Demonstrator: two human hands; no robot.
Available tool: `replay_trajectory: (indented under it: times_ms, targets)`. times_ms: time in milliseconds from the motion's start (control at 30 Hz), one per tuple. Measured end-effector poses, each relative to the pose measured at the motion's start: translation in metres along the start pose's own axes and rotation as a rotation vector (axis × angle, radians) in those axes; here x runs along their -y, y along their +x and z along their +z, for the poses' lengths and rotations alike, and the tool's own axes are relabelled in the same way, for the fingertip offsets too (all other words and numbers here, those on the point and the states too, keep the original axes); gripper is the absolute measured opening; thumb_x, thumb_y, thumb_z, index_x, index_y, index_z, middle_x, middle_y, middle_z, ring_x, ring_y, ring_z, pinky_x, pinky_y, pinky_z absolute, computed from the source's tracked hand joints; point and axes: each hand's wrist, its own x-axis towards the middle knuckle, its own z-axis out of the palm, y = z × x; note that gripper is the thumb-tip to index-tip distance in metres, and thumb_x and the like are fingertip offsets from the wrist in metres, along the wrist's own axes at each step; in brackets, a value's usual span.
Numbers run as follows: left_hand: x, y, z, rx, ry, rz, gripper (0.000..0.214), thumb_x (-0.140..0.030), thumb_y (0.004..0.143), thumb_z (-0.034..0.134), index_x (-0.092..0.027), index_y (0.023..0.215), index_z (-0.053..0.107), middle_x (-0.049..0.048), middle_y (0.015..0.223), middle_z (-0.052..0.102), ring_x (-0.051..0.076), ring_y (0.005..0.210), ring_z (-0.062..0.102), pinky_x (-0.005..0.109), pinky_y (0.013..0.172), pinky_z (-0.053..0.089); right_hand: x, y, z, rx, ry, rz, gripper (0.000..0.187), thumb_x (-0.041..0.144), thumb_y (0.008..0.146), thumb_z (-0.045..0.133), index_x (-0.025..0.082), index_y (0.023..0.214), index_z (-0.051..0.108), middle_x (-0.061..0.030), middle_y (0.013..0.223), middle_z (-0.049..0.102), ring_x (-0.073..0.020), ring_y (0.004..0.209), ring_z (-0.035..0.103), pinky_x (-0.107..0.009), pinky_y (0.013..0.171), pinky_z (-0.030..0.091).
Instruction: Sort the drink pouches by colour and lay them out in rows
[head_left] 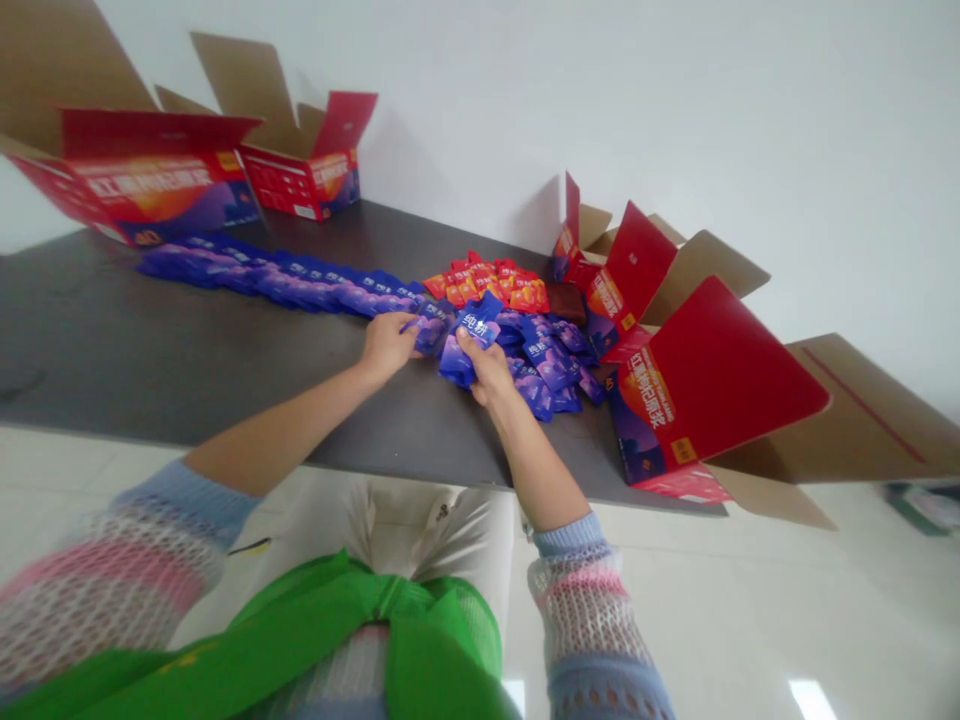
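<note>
My right hand (487,368) grips a blue-purple sachet (474,325) with white lettering, thumb on its front; whether more sachets lie behind it I cannot tell. My left hand (391,345) is closed on the edge of another blue-purple sachet (430,328), at the near end of a long overlapping row of the same sachets (300,283). That row runs away to the left along the dark table (187,360). Right of my right hand lies a loose heap of blue-purple sachets (551,355). Behind it is a pile of red-orange sachets (491,280).
Open red printed cartons stand at the back left, one large (180,180) and one smaller (300,180). More open cartons (652,410) line the right end, their flaps sticking outward. A dark brown block (566,302) sits beside the red-orange pile. A white wall (465,120) rises behind.
</note>
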Motion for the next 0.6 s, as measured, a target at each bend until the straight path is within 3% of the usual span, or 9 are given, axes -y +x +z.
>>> replay_trajectory:
  times_ms: [100, 333, 500, 600]
  targets:
    - [-0.007, -0.009, 0.014, 0.095, -0.150, 0.012, 0.036, -0.043, 0.075, 0.078, -0.015, 0.098, 0.079, 0.0102, 0.095, 0.078, 0.032, 0.089, 0.074, 0.043, 0.078, 0.062, -0.008, 0.004, -0.001, -0.017, 0.025, -0.089, 0.035, 0.035, 0.069, 0.092, 0.022, 0.088, 0.066, 0.0041, 0.079, 0.074, -0.0122, 0.071, 0.069, -0.027, 0.078, 0.061]
    - [-0.001, -0.019, 0.032, 0.297, -0.409, -0.041, 0.040, -0.030, 0.072, 0.076, -0.015, 0.109, 0.071, 0.0102, 0.100, 0.076, 0.025, 0.086, 0.074, 0.040, 0.078, 0.061, -0.007, 0.016, -0.012, -0.227, 0.036, -0.331, 0.036, 0.039, 0.072, 0.078, 0.025, 0.101, 0.061, 0.0061, 0.090, 0.073, -0.0110, 0.084, 0.070, -0.024, 0.084, 0.059]
    - [0.002, -0.015, 0.022, 0.625, -0.460, -0.013, 0.052, -0.022, 0.062, 0.079, -0.016, 0.112, 0.071, 0.0127, 0.108, 0.076, 0.029, 0.103, 0.073, 0.044, 0.095, 0.057, -0.014, 0.014, -0.009, -0.208, -0.097, -0.481, 0.040, 0.051, 0.079, 0.067, 0.026, 0.109, 0.061, 0.0034, 0.099, 0.073, -0.0126, 0.099, 0.070, -0.027, 0.095, 0.057]
    - [0.000, -0.012, 0.011, 0.842, -0.475, -0.011, 0.061, -0.024, 0.062, 0.080, -0.016, 0.121, 0.069, 0.0156, 0.121, 0.074, 0.033, 0.114, 0.070, 0.047, 0.101, 0.055, -0.022, 0.014, -0.009, -0.206, -0.206, -0.542, 0.052, 0.059, 0.085, 0.059, 0.021, 0.120, 0.061, -0.0022, 0.110, 0.072, -0.0173, 0.108, 0.068, -0.034, 0.103, 0.054]
